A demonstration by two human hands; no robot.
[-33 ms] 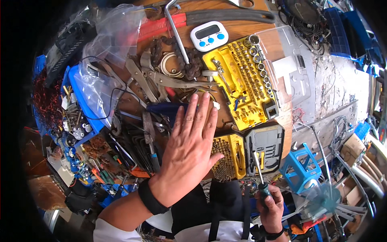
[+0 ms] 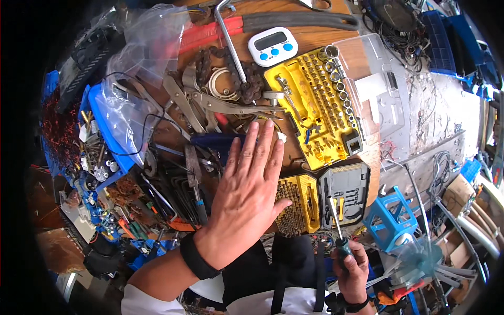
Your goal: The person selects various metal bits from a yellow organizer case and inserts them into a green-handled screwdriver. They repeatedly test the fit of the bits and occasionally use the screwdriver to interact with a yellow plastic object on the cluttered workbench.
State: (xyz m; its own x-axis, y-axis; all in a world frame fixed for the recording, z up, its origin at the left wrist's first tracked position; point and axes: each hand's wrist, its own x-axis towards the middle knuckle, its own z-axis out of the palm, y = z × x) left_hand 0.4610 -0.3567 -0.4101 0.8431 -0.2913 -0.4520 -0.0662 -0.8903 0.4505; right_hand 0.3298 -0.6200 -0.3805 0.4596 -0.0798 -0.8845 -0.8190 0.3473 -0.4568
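My left hand [image 2: 247,189] is spread flat, back upward, over the middle of the workbench, with nothing in its grasp. Whether it touches the things beneath cannot be told. At its thumb lies a yellow bit case [image 2: 291,210] filled with small bits, joined to a grey lid [image 2: 344,197]. Beyond the fingertips are locking pliers [image 2: 231,106]. My right hand [image 2: 353,270], low on the right, is closed round the dark green handle of a screwdriver [image 2: 337,223]. Its shaft points up and away, in front of the grey lid.
A yellow socket set [image 2: 310,105] lies beyond the bit case, beside a white timer [image 2: 272,46]. Red-and-black handles [image 2: 294,21] cross the far side. At left stands a blue bin [image 2: 118,160] of metal parts under clear plastic; a blue stool [image 2: 392,223] is at right.
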